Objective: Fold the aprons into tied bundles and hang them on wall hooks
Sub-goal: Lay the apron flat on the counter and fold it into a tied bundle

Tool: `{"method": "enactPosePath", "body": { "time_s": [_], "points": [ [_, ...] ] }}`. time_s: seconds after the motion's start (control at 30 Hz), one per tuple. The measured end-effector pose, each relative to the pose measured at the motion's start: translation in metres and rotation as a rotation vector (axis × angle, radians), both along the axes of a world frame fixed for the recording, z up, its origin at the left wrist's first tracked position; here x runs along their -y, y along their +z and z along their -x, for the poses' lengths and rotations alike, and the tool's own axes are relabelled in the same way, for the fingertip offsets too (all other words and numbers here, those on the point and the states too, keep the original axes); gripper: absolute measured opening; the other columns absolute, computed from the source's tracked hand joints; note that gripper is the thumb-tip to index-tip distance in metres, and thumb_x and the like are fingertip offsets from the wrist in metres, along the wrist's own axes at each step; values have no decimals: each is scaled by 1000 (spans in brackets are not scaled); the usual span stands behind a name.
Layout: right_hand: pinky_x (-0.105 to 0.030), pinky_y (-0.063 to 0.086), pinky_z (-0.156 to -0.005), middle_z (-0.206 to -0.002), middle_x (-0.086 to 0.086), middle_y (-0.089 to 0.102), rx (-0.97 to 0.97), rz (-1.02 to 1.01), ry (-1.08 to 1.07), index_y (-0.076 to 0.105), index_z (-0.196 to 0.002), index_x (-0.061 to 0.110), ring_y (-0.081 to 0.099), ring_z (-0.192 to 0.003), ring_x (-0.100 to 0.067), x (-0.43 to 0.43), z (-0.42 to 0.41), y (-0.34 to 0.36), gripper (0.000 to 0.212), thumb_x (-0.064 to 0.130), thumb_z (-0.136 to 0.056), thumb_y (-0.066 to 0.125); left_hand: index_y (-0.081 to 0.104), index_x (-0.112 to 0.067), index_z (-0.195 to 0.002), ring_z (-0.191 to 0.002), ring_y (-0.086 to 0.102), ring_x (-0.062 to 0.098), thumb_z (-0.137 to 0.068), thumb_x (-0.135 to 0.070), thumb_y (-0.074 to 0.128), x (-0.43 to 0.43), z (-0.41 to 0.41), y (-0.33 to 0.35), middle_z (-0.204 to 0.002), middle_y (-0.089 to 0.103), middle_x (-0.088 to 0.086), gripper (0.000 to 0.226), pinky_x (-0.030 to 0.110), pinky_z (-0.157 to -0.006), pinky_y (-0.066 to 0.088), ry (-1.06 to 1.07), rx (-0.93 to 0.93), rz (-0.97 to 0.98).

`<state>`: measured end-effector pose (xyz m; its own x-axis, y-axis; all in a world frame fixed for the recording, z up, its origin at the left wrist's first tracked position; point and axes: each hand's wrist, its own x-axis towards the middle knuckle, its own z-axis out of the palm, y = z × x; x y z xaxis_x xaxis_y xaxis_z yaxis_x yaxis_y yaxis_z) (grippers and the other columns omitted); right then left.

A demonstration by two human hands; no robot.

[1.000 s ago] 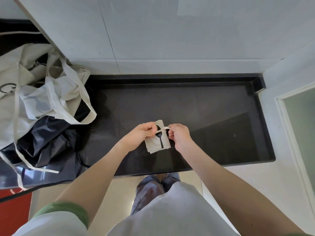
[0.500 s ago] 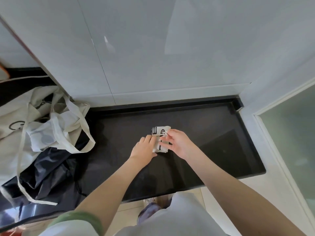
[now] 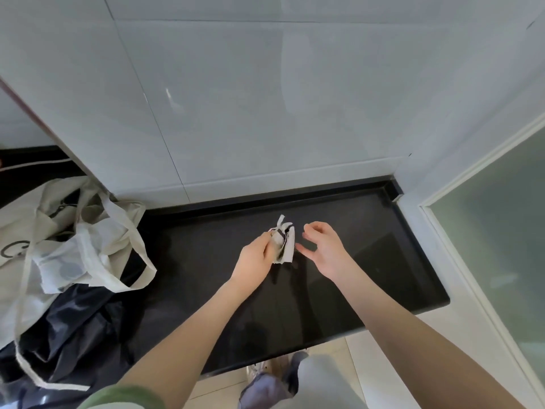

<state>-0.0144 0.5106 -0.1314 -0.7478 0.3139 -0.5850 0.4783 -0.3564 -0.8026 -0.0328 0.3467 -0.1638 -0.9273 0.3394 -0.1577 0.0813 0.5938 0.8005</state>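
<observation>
**Q:** What differs from half a second earlier?
**A:** Then both hands lay on the bundle; the right hand (image 3: pixel 324 249) has since let go. The left hand (image 3: pixel 255 258) alone grips the bundle (image 3: pixel 287 246), fingers curled round its left edge. The right hand holds nothing, its fingers loosely bent, just beside the bundle and apart from it.

**Q:** Where is the bundle?
**A:** Upright over the middle of the counter (image 3: pixel 368 231); whether it touches the surface cannot be told. A tie end (image 3: pixel 280 221) sticks up from its top.

**Q:** And the surroundings?
**A:** Loose aprons (image 3: pixel 73 246) are heaped at the counter's left end, well apart from the hands. Pale cloth with long straps lies above, a dark glossy sheet (image 3: pixel 67 320) below. The counter is black and polished, with a raised back rim. Behind it rises a white tiled wall (image 3: pixel 265 113); at right stands a frosted door (image 3: pixel 501 246).
</observation>
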Motion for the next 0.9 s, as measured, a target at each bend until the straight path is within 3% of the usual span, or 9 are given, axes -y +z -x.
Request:
{"method": "enactPosePath", "body": {
  "time_s": [0.07,0.13,0.27,0.4,0.5,0.57,0.63,0.77,0.9],
  "points": [
    [-38,53,-92,-118,-8,54,17,-53,134,50,-119,8,57,-109,-19,1,7,6,29,17,-94,61,52,-9,-88,-75,58,17,-101,-23,41,-2,5,13,-82,59,8,22,22,-71,50,135,236,-259],
    [-33,55,-88,-114,-9,60,28,-167,300,52,-118,7,62,-102,-19,6,15,15,34,28,-93,62,54,-6,-87,-93,65,23,-100,-16,40,-2,12,26,-94,64,14,22,32,-83,57,227,426,-500],
    [-17,46,-58,-95,-6,63,-33,-336,346,55,-115,5,59,-73,-9,18,33,39,34,30,-93,63,61,1,-100,-98,67,27,-99,-25,46,-6,23,53,-101,68,17,29,39,-86,57,284,461,-688],
    [-27,53,-66,-97,-6,62,-74,-323,344,53,-107,10,63,-82,-16,23,48,70,15,13,-94,58,51,-7,-82,-85,66,18,-89,-32,64,-25,32,85,-86,61,9,30,38,-82,58,404,335,-597],
    [-26,47,-58,-88,-6,59,-62,-407,328,51,-104,6,58,-70,-15,21,52,89,21,15,-89,63,40,-10,-74,-79,60,21,-94,-19,52,-31,38,98,-78,54,9,25,47,-82,57,420,206,-529],
    [-23,41,-53,-76,-9,56,-47,-556,362,53,-89,6,52,-63,-16,15,54,95,19,21,-88,64,37,-11,-74,-77,58,21,-96,-15,43,-30,40,107,-77,53,8,24,48,-82,57,387,156,-511],
    [-26,39,-59,-72,-12,53,-64,-650,413,57,-79,7,49,-65,-20,7,55,104,20,24,-90,61,36,-12,-75,-77,58,19,-97,-11,38,-30,41,119,-78,53,8,22,44,-80,58,370,127,-515],
    [-36,42,-68,-63,-11,53,-124,-590,432,64,-80,0,48,-63,-22,-3,63,127,25,20,-91,57,37,-10,-77,-83,60,19,-98,-11,38,-31,47,148,-83,53,7,21,35,-78,59,321,70,-540],
    [-40,56,-83,-91,-21,71,-203,-521,331,65,-98,-10,68,-81,-30,-8,77,159,39,29,-92,60,36,-11,-77,-82,55,19,-96,-9,42,-30,56,178,-83,49,10,20,31,-79,59,195,-12,-521]
  ]
}}
